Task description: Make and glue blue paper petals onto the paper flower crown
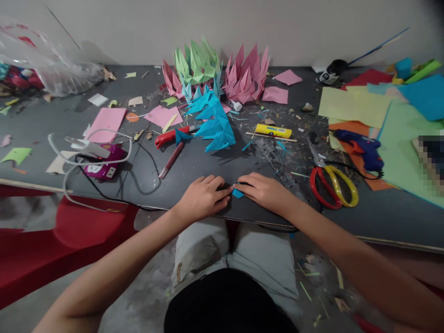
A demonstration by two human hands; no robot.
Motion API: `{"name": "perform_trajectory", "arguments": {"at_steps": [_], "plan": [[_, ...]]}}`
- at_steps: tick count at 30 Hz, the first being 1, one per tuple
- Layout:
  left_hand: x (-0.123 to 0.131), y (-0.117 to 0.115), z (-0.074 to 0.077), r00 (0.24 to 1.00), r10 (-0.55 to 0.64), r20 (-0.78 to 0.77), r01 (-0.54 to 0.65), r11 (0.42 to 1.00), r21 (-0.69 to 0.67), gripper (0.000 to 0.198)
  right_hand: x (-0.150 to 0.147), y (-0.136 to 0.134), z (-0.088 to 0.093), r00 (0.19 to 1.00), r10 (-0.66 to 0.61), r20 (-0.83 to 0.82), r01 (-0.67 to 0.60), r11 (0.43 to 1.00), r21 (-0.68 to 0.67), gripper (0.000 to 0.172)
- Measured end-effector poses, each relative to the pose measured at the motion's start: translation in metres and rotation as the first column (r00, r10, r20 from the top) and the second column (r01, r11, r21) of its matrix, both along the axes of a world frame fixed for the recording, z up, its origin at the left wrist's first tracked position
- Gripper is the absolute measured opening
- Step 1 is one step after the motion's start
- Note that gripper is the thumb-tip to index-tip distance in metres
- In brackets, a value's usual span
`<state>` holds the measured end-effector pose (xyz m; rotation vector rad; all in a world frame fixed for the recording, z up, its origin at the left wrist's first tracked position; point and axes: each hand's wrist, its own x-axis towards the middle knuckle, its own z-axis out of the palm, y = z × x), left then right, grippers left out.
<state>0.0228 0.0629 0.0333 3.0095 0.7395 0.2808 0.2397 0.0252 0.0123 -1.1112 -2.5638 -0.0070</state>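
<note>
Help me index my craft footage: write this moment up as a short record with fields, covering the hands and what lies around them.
Left hand: fingertips at the left edge of a small blue paper
Right hand: fingers at the same paper, from the right
Grip: pinching or pressing, cannot tell
Surface: dark table, strewn with scraps
Beyond the hands: spiky blue folded paper; green and pink ones farther back
Left side: purple plug adapter
Right side: scissors, blue glue gun

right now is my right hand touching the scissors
Apart: the head view shows dark tabletop between your right hand and the red-and-yellow-handled scissors, which lie further right.
</note>
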Motion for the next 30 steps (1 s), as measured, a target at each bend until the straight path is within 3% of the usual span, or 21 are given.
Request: {"name": "perform_trajectory", "arguments": {"at_steps": [10,14,20,26,30], "plan": [[0.000,0.000,0.000,0.998,0.048,0.028,-0.046,0.997,-0.068,0.024,0.012,-0.001,-0.002,0.955,-0.193,-0.226,0.176,0.980,-0.096,0.022],[0.008,0.001,-0.002,0.996,0.051,0.072,-0.047,0.997,-0.054,0.022,0.017,0.001,-0.002,0.947,-0.160,-0.279,0.133,0.985,-0.113,0.021],[0.022,-0.002,-0.011,0.991,-0.006,0.131,-0.008,0.994,0.104,0.028,0.018,-0.003,0.003,0.968,0.001,-0.250,-0.018,0.998,-0.068,0.017],[0.019,0.006,-0.007,0.987,0.040,0.158,-0.011,0.984,-0.178,0.022,0.018,0.000,0.002,0.976,0.051,-0.210,-0.079,0.989,-0.125,0.022],[0.019,0.012,-0.003,0.994,-0.042,0.103,0.059,0.985,-0.163,0.029,0.018,-0.001,0.003,0.979,0.044,-0.199,-0.073,0.987,-0.141,0.023]]}}
